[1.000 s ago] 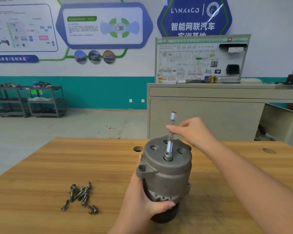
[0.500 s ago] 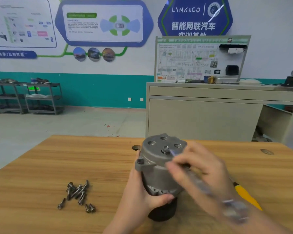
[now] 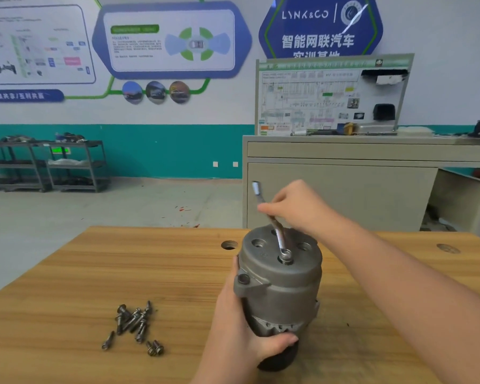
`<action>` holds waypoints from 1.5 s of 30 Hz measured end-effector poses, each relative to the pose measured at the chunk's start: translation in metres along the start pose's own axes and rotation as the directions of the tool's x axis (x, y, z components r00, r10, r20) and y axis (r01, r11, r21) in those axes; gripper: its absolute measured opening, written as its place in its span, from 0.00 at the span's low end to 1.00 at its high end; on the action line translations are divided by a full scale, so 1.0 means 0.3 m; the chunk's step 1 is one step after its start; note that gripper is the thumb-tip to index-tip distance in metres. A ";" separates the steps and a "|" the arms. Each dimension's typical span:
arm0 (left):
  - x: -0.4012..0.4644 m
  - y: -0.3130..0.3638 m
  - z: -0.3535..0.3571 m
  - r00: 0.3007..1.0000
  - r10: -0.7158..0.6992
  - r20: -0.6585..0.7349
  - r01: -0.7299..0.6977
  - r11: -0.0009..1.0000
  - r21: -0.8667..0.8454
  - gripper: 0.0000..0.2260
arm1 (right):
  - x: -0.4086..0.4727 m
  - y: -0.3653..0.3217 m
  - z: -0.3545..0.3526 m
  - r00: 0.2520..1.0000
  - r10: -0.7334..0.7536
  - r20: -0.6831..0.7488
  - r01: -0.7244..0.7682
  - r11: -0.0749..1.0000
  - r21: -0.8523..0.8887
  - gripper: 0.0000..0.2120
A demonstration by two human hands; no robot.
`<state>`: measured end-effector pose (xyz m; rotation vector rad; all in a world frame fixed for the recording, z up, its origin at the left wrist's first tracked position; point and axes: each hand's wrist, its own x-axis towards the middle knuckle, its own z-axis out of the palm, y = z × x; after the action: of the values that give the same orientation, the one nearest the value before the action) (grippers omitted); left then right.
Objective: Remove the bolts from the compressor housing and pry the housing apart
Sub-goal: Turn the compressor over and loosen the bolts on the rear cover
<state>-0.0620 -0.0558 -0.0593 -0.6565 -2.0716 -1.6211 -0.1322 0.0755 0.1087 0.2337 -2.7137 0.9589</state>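
A grey metal compressor housing stands upright on the wooden table. My left hand grips its lower left side, thumb across the front. My right hand holds the shaft of a silver wrench above the housing. The wrench's lower end sits on a bolt in the housing's top face; its upper end points up and to the left. Several removed bolts lie in a loose pile on the table to the left.
A round hole pierces the table behind the housing. A beige workbench with a display board stands beyond the table. Metal shelf carts line the far left wall.
Half a second ago my right hand was low in front of the housing, blurred with motion. It has come back up with the wrench, whose end sits on the top bolt again.
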 end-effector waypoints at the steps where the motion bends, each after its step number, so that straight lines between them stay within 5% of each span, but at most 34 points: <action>1: 0.001 -0.002 -0.001 1.000 -0.022 -0.006 0.022 1.000 0.008 0.57 | -0.013 -0.042 0.018 0.996 -0.086 0.036 0.087 0.996 -0.026 0.14; 5: 0.001 -0.032 -0.001 0.999 -0.015 -0.028 0.018 0.992 0.124 0.60 | -0.192 -0.100 0.071 0.873 -0.481 0.075 0.481 0.876 0.020 0.09; 8: -0.012 -0.047 0.009 0.998 -0.040 -0.038 0.043 0.996 0.081 0.59 | -0.337 -0.015 0.062 0.680 -0.722 -0.126 0.704 0.692 -0.159 0.11; 11: -0.027 -0.047 0.017 0.994 -0.103 -0.029 0.102 0.995 -0.016 0.63 | -0.441 0.130 0.032 0.577 -0.739 -0.348 0.730 0.658 -0.185 0.14; 14: -0.037 -0.065 0.027 0.996 -0.073 -0.050 0.077 0.995 0.070 0.62 | -0.466 0.262 0.015 0.768 -0.443 -0.462 0.570 0.802 0.178 0.13; 16: -0.037 -0.062 0.028 0.993 -0.089 -0.072 0.094 0.994 0.062 0.62 | -0.430 0.299 0.016 0.926 -0.129 -0.355 0.309 0.798 0.517 0.15; 19: -0.033 -0.052 0.029 0.990 -0.107 -0.088 0.111 0.993 0.037 0.61 | -0.327 0.296 0.008 0.972 0.119 -0.201 0.043 0.755 0.654 0.16; 23: -0.024 -0.041 0.024 0.993 -0.087 -0.083 0.093 0.993 0.070 0.62 | -0.257 0.197 -0.027 0.975 -0.060 -0.216 0.185 0.759 0.625 0.09; 25: -0.017 -0.041 0.026 0.992 -0.092 -0.082 0.098 0.993 0.066 0.63 | -0.240 0.128 -0.041 0.971 -0.098 -0.219 0.207 0.801 0.561 0.15; 28: -0.014 -0.039 0.027 0.991 -0.085 -0.103 0.093 0.993 0.074 0.63 | -0.210 0.008 -0.034 0.997 -0.031 -0.074 0.043 0.985 0.167 0.31; 31: -0.013 -0.039 0.021 0.991 -0.084 -0.104 0.092 0.993 0.080 0.63 | -0.217 -0.094 0.001 0.988 -0.144 0.049 0.149 0.983 -0.109 0.22; 34: -0.015 -0.035 0.019 0.991 -0.101 -0.090 0.108 0.991 0.077 0.63 | -0.263 -0.104 0.013 0.943 -0.333 0.012 0.327 0.916 -0.232 0.13; 38: -0.027 -0.031 0.020 0.989 -0.113 -0.090 0.118 0.992 0.046 0.60 | -0.346 -0.015 0.003 0.854 -0.519 -0.030 0.507 0.844 -0.175 0.13; 40: -0.021 -0.035 0.015 0.991 -0.114 -0.070 0.114 0.993 -0.010 0.62 | -0.382 0.062 0.016 0.784 -0.593 -0.183 0.576 0.805 -0.144 0.12; 42: -0.015 -0.041 0.011 0.992 -0.115 -0.048 0.114 0.993 -0.029 0.63 | -0.409 0.130 0.032 0.811 -0.460 -0.362 0.537 0.830 0.149 0.08; 45: -0.014 -0.039 0.014 0.993 -0.107 -0.055 0.105 0.994 -0.024 0.65 | -0.378 0.189 0.041 0.896 0.014 -0.443 0.282 0.754 0.594 0.06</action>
<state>-0.0659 -0.0544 -0.0718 -0.5093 -2.0830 -1.7016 -0.0394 0.1189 0.0329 0.3005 -1.8548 1.6565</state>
